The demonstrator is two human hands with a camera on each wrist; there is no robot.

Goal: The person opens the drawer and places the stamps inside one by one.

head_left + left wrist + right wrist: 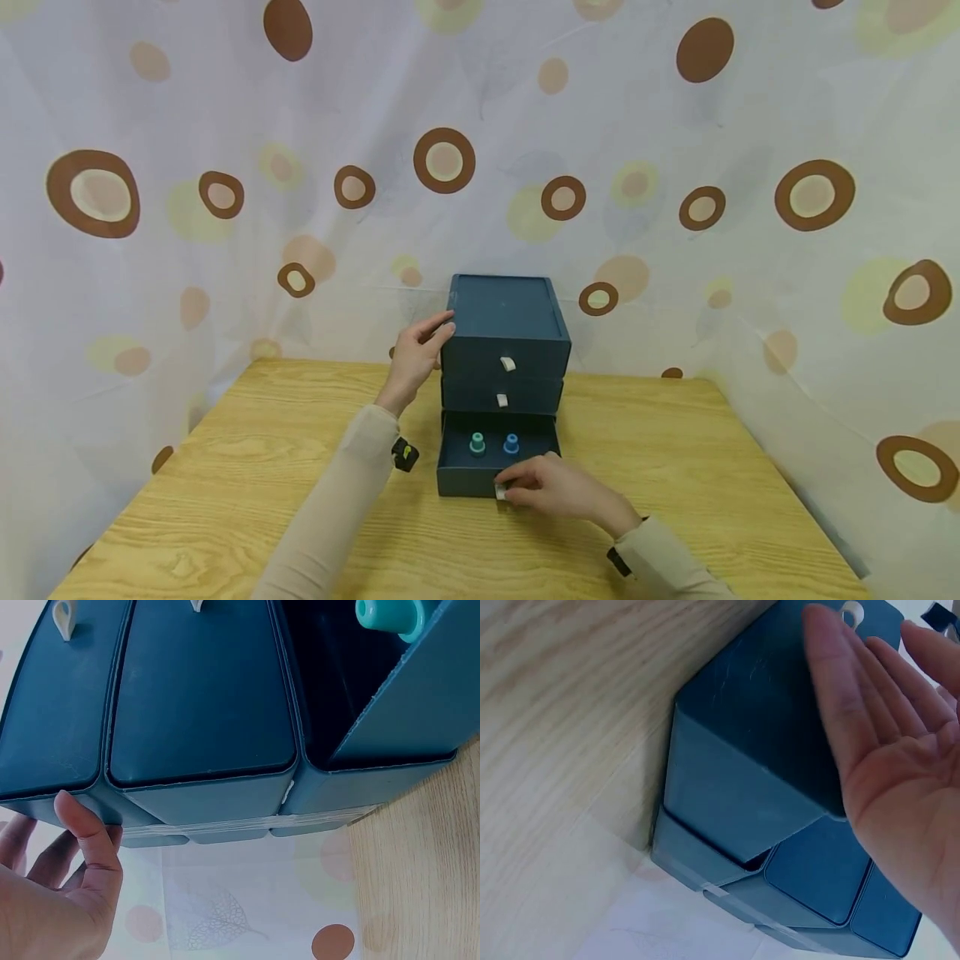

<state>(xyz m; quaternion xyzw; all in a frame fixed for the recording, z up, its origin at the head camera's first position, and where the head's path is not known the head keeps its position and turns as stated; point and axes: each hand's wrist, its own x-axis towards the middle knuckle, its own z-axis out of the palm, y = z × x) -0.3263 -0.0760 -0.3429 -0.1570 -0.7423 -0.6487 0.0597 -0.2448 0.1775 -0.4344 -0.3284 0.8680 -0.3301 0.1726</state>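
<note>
A dark blue cabinet [506, 357] of three stacked drawers stands on the table, its bottom drawer [459, 482] pulled out. Inside that drawer are a green peg-like piece [477, 443] and a blue one [512, 443], both upright. My left hand [414, 357] rests against the cabinet's left side near the top, with the thumb at the front edge. At the bottom drawer's white pull tab [501, 492] is my right hand [558, 486]. In the right wrist view its fingers are extended by the drawer front, with the thumb apart and the loop [853, 613] showing unpinched.
White pull tabs also hang on the closed top drawer [472, 358] and middle drawer [468, 396]. A patterned curtain [495, 108] hangs behind and at both sides of the wooden table [300, 433]. Clear tape [247, 825] runs along the cabinet's side.
</note>
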